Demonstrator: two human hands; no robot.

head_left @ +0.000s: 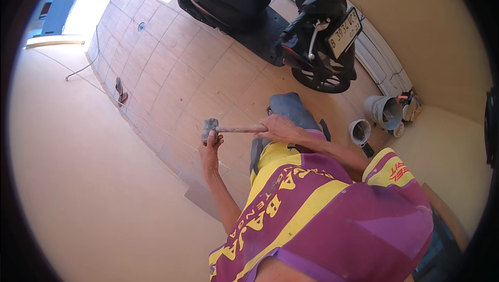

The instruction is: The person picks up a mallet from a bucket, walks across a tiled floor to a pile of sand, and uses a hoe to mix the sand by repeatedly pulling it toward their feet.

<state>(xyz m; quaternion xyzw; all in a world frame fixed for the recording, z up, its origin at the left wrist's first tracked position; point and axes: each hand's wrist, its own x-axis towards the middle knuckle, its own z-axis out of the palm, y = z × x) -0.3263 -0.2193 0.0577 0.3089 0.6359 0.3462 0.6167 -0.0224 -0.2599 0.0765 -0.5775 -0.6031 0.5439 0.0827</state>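
Observation:
A mallet with a dusty dark-grey head [210, 126] and a worn wooden handle [238, 129] lies horizontally across the front of my body, above the tiled floor. My left hand [210, 147] grips the mallet head from below, thumb on its side. My right hand [275, 128] is closed round the far end of the handle. Below the mallet show my bent leg in grey trousers [288, 106] and my purple and yellow shirt [332, 219].
A black scooter [244, 6] stands ahead. Buckets [377, 113] with tools sit by the right wall [431, 32], near long pale stacked strips [384, 63]. A pale wall [93, 167] runs along the left, with sandals [120, 92] and a cord [80, 74] near it.

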